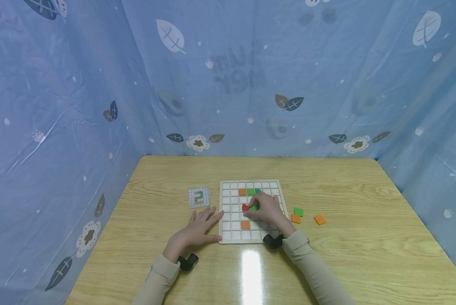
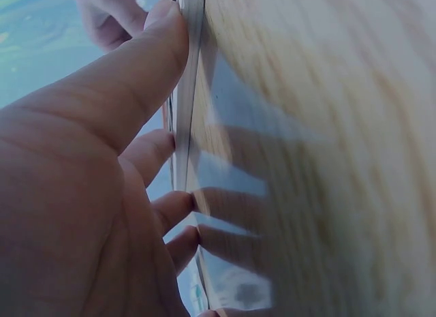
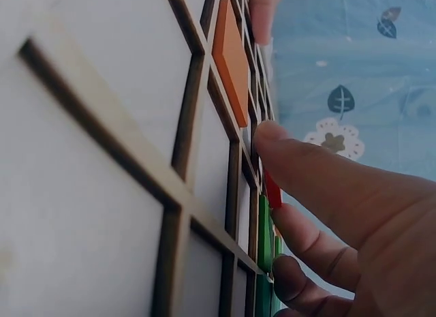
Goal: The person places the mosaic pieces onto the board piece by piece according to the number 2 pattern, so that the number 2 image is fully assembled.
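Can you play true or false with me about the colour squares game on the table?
1. The right hand is over the grid board, at a red tile. True.
2. The left hand is lifting the little pattern card. False: it lies flat on the table with its fingers against the board's left edge; the card lies apart from it.
3. Loose tiles lie on the table right of the board. True: a green tile and two orange ones.
4. Every square of the board is filled. False: most are bare.
5. The wall behind is plain white. False: a blue curtain with leaves and flowers.
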A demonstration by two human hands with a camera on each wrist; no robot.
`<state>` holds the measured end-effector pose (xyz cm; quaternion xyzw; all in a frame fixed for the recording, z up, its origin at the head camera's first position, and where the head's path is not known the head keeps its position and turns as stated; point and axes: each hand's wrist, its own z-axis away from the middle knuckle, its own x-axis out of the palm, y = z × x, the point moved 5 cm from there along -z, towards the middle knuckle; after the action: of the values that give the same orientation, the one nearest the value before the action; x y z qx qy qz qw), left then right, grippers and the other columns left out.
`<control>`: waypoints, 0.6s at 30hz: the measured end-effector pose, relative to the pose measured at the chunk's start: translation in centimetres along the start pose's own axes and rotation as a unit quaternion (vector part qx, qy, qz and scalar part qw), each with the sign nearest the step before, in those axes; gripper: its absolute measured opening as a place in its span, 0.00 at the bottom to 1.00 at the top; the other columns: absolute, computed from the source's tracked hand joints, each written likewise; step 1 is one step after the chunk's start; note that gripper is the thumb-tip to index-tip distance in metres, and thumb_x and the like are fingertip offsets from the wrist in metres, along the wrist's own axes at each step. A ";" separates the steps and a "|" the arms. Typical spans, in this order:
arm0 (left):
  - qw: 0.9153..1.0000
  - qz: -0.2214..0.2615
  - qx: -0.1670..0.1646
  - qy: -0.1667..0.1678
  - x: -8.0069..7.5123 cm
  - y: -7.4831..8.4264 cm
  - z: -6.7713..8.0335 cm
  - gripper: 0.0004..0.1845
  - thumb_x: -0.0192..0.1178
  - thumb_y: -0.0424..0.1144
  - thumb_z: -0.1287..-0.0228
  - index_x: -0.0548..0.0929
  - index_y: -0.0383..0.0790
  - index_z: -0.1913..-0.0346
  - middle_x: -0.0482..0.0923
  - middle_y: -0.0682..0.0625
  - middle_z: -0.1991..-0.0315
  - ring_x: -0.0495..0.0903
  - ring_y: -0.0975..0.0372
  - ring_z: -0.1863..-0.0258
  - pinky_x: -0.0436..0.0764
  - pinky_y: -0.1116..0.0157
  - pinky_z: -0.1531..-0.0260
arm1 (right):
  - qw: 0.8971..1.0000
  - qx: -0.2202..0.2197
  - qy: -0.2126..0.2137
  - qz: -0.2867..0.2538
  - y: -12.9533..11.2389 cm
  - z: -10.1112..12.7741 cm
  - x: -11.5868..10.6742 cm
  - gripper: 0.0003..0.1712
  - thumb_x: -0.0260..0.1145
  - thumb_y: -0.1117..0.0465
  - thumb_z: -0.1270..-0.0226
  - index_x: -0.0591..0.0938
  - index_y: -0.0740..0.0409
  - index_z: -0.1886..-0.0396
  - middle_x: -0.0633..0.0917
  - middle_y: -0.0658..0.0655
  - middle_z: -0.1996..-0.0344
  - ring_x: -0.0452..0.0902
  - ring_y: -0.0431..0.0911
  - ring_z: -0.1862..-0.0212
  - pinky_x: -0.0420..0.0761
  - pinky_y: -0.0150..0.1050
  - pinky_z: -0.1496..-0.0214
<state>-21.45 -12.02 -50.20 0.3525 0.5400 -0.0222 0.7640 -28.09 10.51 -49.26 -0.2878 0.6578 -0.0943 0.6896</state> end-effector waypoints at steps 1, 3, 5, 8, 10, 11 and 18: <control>1.000 -0.001 -0.001 0.000 0.0 0.0 0.0 0.41 0.54 0.60 0.39 0.51 0.54 0.27 0.41 0.44 0.26 0.37 0.49 0.27 0.30 0.43 0.33 | 1.000 -0.004 0.001 0.002 0.0 0.0 0.0 0.19 0.76 0.43 0.60 0.79 0.47 0.77 0.76 0.45 0.76 0.68 0.40 0.70 0.64 0.51 0.54; 1.000 0.001 0.000 0.003 0.0 0.0 0.0 0.41 0.54 0.60 0.39 0.51 0.53 0.27 0.42 0.44 0.26 0.37 0.49 0.27 0.31 0.42 0.33 | 1.000 -0.014 0.003 0.003 0.0 0.1 0.0 0.19 0.76 0.43 0.59 0.78 0.48 0.77 0.76 0.46 0.77 0.68 0.41 0.70 0.64 0.51 0.55; 1.000 0.002 0.002 0.003 0.0 0.0 0.0 0.40 0.54 0.59 0.39 0.52 0.53 0.27 0.42 0.43 0.26 0.37 0.49 0.27 0.31 0.42 0.33 | 1.000 -0.024 0.007 -0.002 0.0 0.1 0.0 0.19 0.77 0.44 0.59 0.79 0.48 0.77 0.76 0.46 0.77 0.68 0.41 0.70 0.63 0.52 0.55; 1.000 0.002 0.002 0.003 0.0 0.0 0.0 0.40 0.54 0.59 0.39 0.52 0.53 0.27 0.42 0.44 0.26 0.37 0.49 0.27 0.31 0.42 0.33 | 0.999 -0.040 0.014 -0.015 0.2 0.1 0.0 0.18 0.77 0.45 0.59 0.79 0.48 0.76 0.76 0.46 0.76 0.68 0.40 0.69 0.62 0.49 0.57; 1.000 0.002 0.000 0.001 0.0 0.0 0.0 0.40 0.54 0.59 0.39 0.51 0.53 0.27 0.42 0.44 0.26 0.37 0.49 0.27 0.31 0.42 0.33 | 0.998 -0.050 0.014 -0.030 0.3 0.1 -0.1 0.17 0.77 0.47 0.58 0.80 0.48 0.74 0.76 0.46 0.75 0.68 0.40 0.68 0.61 0.47 0.58; 1.000 0.002 0.000 0.001 0.0 0.0 0.0 0.40 0.54 0.59 0.39 0.51 0.53 0.27 0.42 0.44 0.26 0.37 0.49 0.27 0.31 0.42 0.33 | 0.998 -0.053 0.010 -0.036 0.3 0.0 -0.1 0.16 0.77 0.48 0.57 0.80 0.48 0.73 0.76 0.46 0.74 0.68 0.40 0.68 0.61 0.46 0.58; 1.000 0.001 0.003 0.001 0.0 0.0 0.0 0.40 0.54 0.59 0.38 0.51 0.52 0.27 0.42 0.43 0.26 0.38 0.48 0.27 0.31 0.41 0.33 | 0.997 -0.069 -0.017 -0.042 0.2 -0.3 -0.1 0.15 0.75 0.50 0.52 0.84 0.43 0.62 0.76 0.46 0.71 0.69 0.40 0.67 0.60 0.42 0.61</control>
<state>-21.47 -11.96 -50.18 0.3555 0.5404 -0.0222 0.7623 -28.49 10.66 -49.31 -0.3634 0.6384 -0.0730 0.6746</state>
